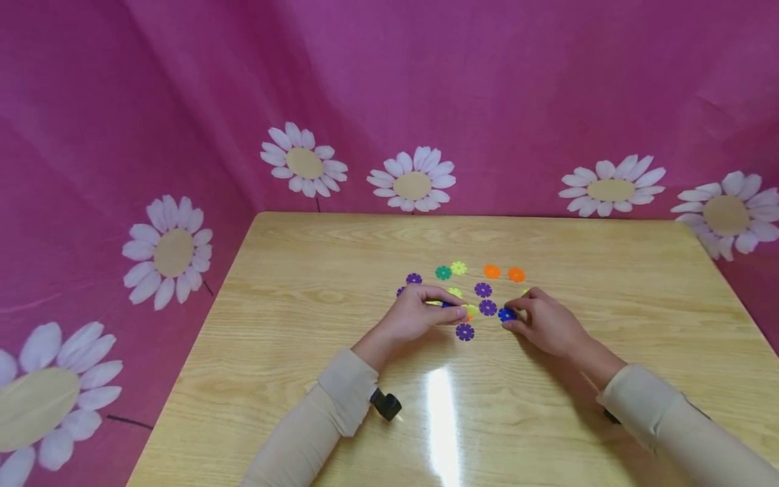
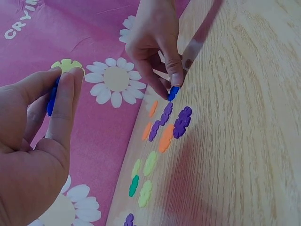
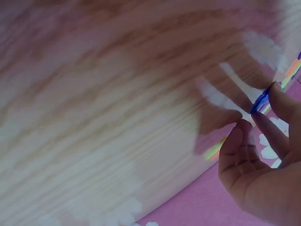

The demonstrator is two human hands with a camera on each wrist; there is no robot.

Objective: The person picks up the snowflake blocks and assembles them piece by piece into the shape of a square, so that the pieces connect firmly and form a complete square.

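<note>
My left hand [image 1: 416, 314] pinches a yellow notched building disc [image 2: 69, 65] between thumb and fingertips, above the table. A blue notched disc [image 2: 52, 99] is also in that hand, partly hidden behind the fingers in the left wrist view. To the right, my right hand [image 1: 550, 325] grips another blue disc [image 1: 506, 314] by its edge between thumb and finger, close over the tabletop. Purple discs [image 1: 487, 308] lie flat between the two hands, and one more purple disc [image 1: 465, 332] is nearer to me.
Behind the hands lie two orange discs [image 1: 491, 271], a green disc [image 1: 443, 272] and a yellow disc [image 1: 459, 268]. More purple discs [image 1: 414, 279] are at the left. The wooden table [image 1: 292, 304] meets a pink flowered cloth [image 1: 487, 101] at its back and left.
</note>
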